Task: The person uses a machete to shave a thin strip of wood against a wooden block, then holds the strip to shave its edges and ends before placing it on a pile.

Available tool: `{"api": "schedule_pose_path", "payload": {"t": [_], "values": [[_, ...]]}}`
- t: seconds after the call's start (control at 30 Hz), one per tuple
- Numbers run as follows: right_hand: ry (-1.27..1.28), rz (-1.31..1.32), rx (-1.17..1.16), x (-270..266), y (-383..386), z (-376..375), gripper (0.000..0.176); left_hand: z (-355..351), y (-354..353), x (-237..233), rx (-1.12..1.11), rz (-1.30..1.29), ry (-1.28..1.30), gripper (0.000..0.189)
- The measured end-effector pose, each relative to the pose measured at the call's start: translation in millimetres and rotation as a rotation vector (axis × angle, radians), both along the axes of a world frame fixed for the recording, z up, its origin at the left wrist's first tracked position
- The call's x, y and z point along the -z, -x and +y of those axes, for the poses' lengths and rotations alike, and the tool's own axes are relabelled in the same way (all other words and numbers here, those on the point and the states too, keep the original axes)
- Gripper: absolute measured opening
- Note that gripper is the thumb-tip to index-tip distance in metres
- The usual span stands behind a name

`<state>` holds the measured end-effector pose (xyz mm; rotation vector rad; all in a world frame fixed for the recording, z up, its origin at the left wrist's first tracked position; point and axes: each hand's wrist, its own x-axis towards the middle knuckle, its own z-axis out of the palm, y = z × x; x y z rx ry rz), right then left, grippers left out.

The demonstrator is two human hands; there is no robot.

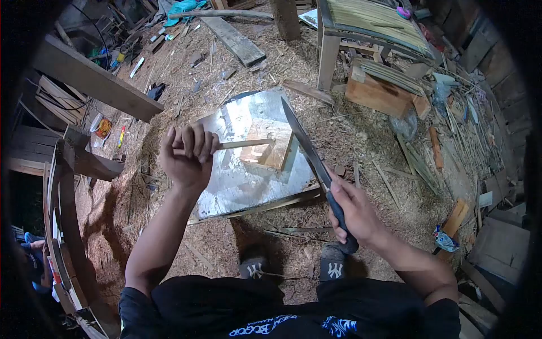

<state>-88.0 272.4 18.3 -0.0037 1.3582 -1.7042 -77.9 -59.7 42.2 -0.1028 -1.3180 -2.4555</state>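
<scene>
My left hand (191, 148) is closed around one end of a thin wooden stick (244, 144), which points to the right. Below the stick's free end lies a wooden block (282, 148) on a low, pale, shiny-topped board (217, 189). In my right hand (351, 208) is a large knife (306, 144) with a dark handle, its long blade slanting up and to the left. The blade's edge passes just right of the block and overlaps the board in this view.
Wood shavings (197, 260) cover the ground. A slatted bamboo bench (375, 22) stands at the back right, near a wooden box (378, 93). A plank (234, 40) lies at the back. Bamboo strips (463, 141) are heaped on the right. Someone sits at the far left edge.
</scene>
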Motion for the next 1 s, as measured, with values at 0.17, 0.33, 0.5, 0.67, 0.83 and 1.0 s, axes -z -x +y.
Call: {"api": "schedule_pose_path", "payload": {"t": [0.17, 0.33, 0.5, 0.67, 0.83, 1.0], "values": [[-0.107, 0.43, -0.035, 27.1, -18.1, 4.4, 0.052, 13.5, -18.5, 4.6, 0.126, 0.116, 0.332, 0.061], [-0.177, 0.693, -0.137, 38.3, -20.0, 11.6, 0.055, 29.0, -27.5, 5.0, 0.117, 0.246, 0.669, 0.06], [0.044, 0.995, -0.009, 51.0, -26.0, 10.0, 0.053, 34.4, -32.2, 9.3, 0.136, 0.289, 0.72, 0.056], [-0.185, 0.893, -0.213, 40.0, -21.6, 7.7, 0.052, 38.2, -33.4, 10.7, 0.121, 0.281, 0.735, 0.059], [-0.115, 0.856, -0.191, 43.3, -22.5, 10.3, 0.054, 35.8, -34.1, 13.6, 0.087, 0.244, 0.724, 0.059], [-0.305, 0.798, -0.252, 44.5, -22.3, 8.2, 0.052, 38.1, -33.8, 11.8, 0.081, 0.23, 0.702, 0.061]]}}
